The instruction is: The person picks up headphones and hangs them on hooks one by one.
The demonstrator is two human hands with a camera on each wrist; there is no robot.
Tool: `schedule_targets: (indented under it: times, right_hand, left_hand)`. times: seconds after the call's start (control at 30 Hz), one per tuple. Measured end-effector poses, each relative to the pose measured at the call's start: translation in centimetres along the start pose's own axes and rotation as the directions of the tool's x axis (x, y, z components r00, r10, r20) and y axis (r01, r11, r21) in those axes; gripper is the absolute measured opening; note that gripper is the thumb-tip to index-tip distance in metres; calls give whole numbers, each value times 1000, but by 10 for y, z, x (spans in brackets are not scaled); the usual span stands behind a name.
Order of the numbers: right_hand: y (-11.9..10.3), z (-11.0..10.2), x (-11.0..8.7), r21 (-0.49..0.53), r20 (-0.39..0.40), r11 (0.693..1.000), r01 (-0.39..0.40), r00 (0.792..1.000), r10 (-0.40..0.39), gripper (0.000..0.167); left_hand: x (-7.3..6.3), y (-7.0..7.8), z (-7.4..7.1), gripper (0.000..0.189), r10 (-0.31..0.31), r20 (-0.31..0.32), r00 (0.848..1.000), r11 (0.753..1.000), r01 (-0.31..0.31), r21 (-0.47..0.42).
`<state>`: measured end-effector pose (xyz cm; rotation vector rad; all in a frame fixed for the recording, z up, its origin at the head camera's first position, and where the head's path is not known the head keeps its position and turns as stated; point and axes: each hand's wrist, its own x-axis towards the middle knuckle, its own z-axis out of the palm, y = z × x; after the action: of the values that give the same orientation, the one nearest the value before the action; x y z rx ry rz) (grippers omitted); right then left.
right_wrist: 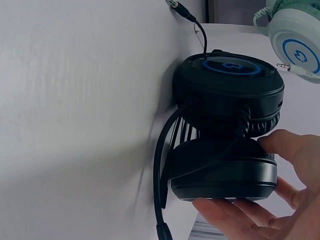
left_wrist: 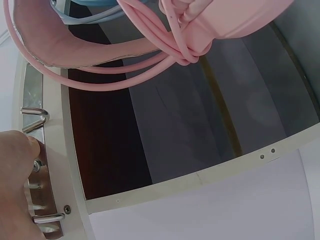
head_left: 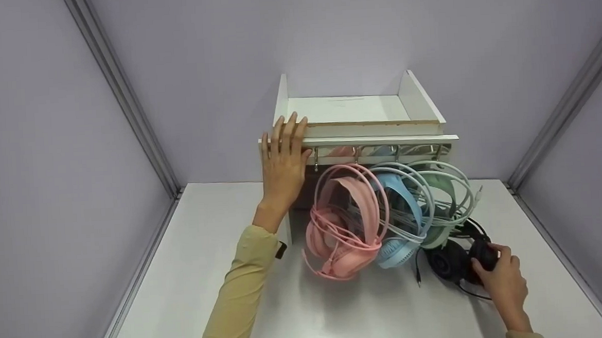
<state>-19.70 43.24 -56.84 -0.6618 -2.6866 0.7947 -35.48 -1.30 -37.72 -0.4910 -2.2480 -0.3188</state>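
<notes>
A white wooden rack (head_left: 376,129) stands at the back of the table, with metal hooks (head_left: 356,155) along its front rail. My left hand (head_left: 283,175) rests on the rail's left end, fingers extended over the top edge; its thumb lies beside a bare hook (left_wrist: 35,117) in the left wrist view. At lower right, my right hand (head_left: 505,284) grips one earcup of a black headset (head_left: 446,261), thumb on one side and fingers on the other. The headset, with its microphone boom and cable plug, appears against the white table in the right wrist view.
A pink headset (head_left: 355,261), a blue headset (head_left: 398,251) and a green headset (head_left: 438,182) hang from the rack with bundled cables. The green one's white plug (right_wrist: 295,69) dangles near the black headset. Grey walls enclose the white table (head_left: 216,214).
</notes>
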Motion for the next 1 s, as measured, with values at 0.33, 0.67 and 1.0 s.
schedule_targets:
  times: [0.33, 0.67, 1.0]
  right_hand:
    - [-3, 0, -9, -30, -17, 999, -18, 1000, 18, 62]
    - [-4, -2, -18, -42, -21, 999, -32, 999, 31, 61]
    - [-2, -3, -25, -49, -13, 997, -51, 999, 50, 62]
  left_hand:
    - [0, -1, -1, 58, 3, -2, 1000, 1000, -3, -30]
    - [0, 0, 0, 58, 3, -8, 1000, 1000, -3, -23]
    - [0, 0, -1, 58, 6, -6, 1000, 1000, -6, -11]
